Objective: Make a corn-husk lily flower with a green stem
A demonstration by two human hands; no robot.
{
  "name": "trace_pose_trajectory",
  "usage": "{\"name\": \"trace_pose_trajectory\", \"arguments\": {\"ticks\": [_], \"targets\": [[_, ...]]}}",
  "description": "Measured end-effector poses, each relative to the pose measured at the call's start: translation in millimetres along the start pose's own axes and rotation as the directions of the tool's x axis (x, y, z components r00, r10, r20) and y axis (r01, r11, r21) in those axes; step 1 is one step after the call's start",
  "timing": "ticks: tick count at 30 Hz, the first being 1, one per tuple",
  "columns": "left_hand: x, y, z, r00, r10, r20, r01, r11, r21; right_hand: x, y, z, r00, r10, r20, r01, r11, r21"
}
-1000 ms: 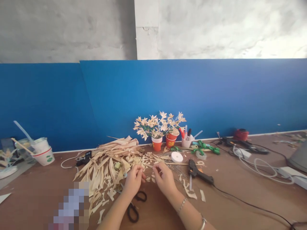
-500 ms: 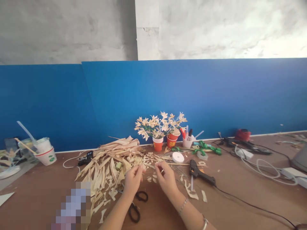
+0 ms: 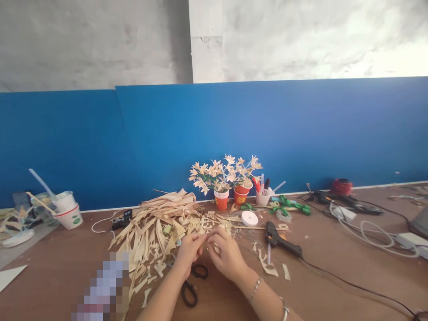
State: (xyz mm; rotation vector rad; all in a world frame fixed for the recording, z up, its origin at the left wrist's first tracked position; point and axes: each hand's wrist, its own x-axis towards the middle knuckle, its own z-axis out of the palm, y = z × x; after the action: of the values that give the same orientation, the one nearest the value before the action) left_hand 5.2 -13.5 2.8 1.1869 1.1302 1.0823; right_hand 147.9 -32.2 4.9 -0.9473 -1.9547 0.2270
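My left hand [image 3: 190,253] and my right hand [image 3: 224,253] meet at the fingertips above the brown table, in the middle of the view. The fingers of both are bent and pressed together; whatever they pinch is too small to make out. Below my left wrist lie scissors with black handles [image 3: 189,294], their blades partly hidden by the hand. A heap of dry, pale husk strips [image 3: 150,227] spreads behind and left of my left hand. To the right of my right hand rests a black glue gun [image 3: 284,243].
Cups of pale flowers [image 3: 221,200] stand at the back, beside a cup of pens [image 3: 262,198] and a white tape roll [image 3: 249,218]. White cables [image 3: 371,238] lie right. A paper cup [image 3: 69,217] stands left.
My hands have come together; they were apart before, with a gap between the fingertips. My right hand has moved left. The view has shifted slightly.
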Motion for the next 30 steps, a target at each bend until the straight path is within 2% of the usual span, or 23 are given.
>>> {"name": "trace_pose_trajectory", "arguments": {"ticks": [6, 12, 15, 20, 24, 27, 30], "targets": [[5, -6, -4.1, 0.997, -0.054, 0.046, 0.047, 0.989, 0.142, 2, -3, -3, 0.985, -0.091, 0.148, 0.092, 0.996, 0.003], [5, -6, -9.6, 0.992, -0.061, 0.111, 0.039, 0.981, 0.192, 1, -2, -1, 0.972, -0.024, 0.235, 0.002, 0.996, 0.091], [5, -5, -11.6, 0.99, -0.05, 0.132, 0.028, 0.987, 0.158, 0, 1, 1, 0.976, -0.004, 0.218, -0.024, 0.992, 0.125], [5, -5, -13.5, 0.989, 0.011, 0.15, -0.022, 0.997, 0.075, 0, 6, 3, 0.991, 0.053, 0.12, -0.074, 0.981, 0.18], [7, -6, -12.4, 0.988, 0.119, 0.102, -0.134, 0.978, 0.157, 1, 11, 6, 0.98, 0.184, 0.078, -0.197, 0.954, 0.225], [6, -5, -10.2, 0.95, 0.305, 0.071, -0.312, 0.908, 0.279, 3, 13, 10, 0.93, 0.353, 0.103, -0.366, 0.86, 0.355], [3, -4, -8.2, 0.879, 0.473, 0.06, -0.456, 0.796, 0.398, 5, 12, 11, 0.855, 0.479, 0.199, -0.494, 0.636, 0.593]]}}
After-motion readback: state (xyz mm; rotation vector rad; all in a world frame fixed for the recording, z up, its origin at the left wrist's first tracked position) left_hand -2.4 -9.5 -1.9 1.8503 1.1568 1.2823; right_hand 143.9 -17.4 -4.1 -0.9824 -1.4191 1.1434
